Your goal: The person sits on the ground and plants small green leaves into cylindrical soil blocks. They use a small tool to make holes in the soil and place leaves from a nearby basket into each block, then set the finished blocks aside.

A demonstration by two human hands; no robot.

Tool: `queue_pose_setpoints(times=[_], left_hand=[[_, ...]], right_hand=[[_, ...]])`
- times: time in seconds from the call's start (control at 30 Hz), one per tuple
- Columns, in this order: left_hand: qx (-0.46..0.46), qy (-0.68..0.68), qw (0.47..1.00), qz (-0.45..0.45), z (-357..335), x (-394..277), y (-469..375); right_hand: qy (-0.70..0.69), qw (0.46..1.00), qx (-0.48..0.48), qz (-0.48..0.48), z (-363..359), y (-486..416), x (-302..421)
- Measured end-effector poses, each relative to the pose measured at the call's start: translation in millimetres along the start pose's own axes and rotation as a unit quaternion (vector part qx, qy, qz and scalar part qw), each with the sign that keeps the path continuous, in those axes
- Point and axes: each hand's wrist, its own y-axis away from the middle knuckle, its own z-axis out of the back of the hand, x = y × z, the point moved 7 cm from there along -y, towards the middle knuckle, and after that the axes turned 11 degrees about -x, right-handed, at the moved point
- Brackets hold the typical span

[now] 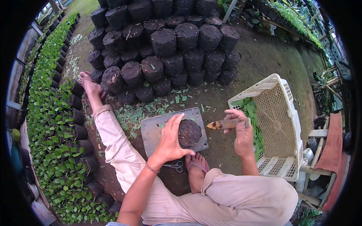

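A black plastic nursery bag filled with dark soil (pixel 189 133) stands upright on a worn grey board (pixel 154 132) before me. My left hand (pixel 171 138) is spread around the bag's left side, thumb and fingers wide apart; whether it touches the bag is unclear. To the right of the board, my right hand (pixel 240 127) grips a pointed wooden stick (pixel 226 124), its tip directed left towards the bag. Scissors (pixel 177 166) lie on the ground, partly hidden behind my left forearm.
Stacked soil-filled bags (pixel 167 42) rise ahead. Rows of bags with leafy cuttings (pixel 53 135) line the left. On the right, a tilted white plastic crate (pixel 295 132) holds green leaves (pixel 251 113). Cut leaf pieces (pixel 133 115) litter the ground. A reddish-topped bench (pixel 329 147) stands far right.
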Motion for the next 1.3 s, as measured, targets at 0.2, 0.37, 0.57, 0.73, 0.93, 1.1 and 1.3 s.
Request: queue_pose_setpoints(times=[0.2, 0.37, 0.57, 0.73, 0.93, 1.1, 1.3], left_hand=[[-0.065, 0.047, 0.996, -0.039, -17, -13, -5], [-0.005, 0.187, 0.980, 0.068, -28, -21, -13], [0.028, 0.352, 0.918, 0.182, -32, -14, -27], [0.058, 0.305, 0.939, 0.150, -39, -24, -30], [0.137, 0.147, 0.979, -0.017, -48, -10, 22], [0.367, -0.160, 0.877, -0.266, -83, 18, 98], [0.390, -0.164, 0.852, -0.309, -59, 76, 48]], right_hand=[[0.003, 0.998, -0.065, -0.005, 17, -3, 10], [-0.050, 0.996, -0.075, 0.012, 27, -7, 8], [0.176, 0.976, 0.098, -0.081, 10, 1, -18], [0.045, 0.986, 0.126, -0.102, -24, 18, -44], [-0.018, 0.986, 0.056, -0.153, 0, 23, -54], [-0.116, 0.968, -0.062, -0.213, 28, 15, -56], [-0.118, 0.971, -0.097, -0.185, 47, 8, -47]])
